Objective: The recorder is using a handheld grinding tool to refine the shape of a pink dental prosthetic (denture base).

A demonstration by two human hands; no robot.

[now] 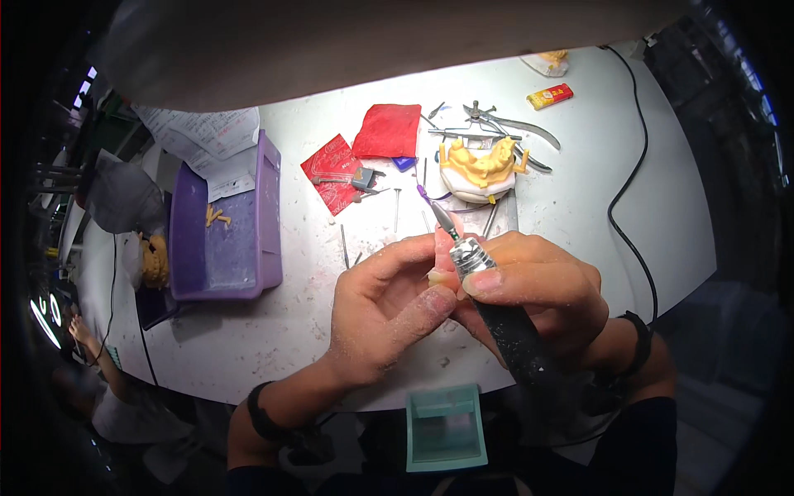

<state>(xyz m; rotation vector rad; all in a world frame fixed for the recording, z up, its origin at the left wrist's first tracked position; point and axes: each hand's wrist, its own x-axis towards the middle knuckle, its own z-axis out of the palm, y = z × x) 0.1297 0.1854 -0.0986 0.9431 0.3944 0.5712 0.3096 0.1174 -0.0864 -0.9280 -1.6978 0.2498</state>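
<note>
Near the front of the white table, my left hand [385, 306] pinches a small pink denture [445, 252] with pale teeth along its lower edge. My right hand [550, 285] is wrapped round a black rotary handpiece [509, 326] with a silver collar. From the collar a pointed metal bur [445, 219] sticks out, very close to the denture; whether they touch I cannot tell. Pale dust covers my fingers. Just beyond my hands stands a yellow dental model [482, 165] on a white base. The fingers of my right hand beneath the handpiece are partly hidden.
A purple bin [269, 215] with papers [203, 136] stands at the left. Red sheets [387, 131], loose burs [397, 211] and pliers [529, 124] lie beyond my hands. At the right runs a black cable [616, 194]. A teal drawer [447, 397] juts out below the table edge.
</note>
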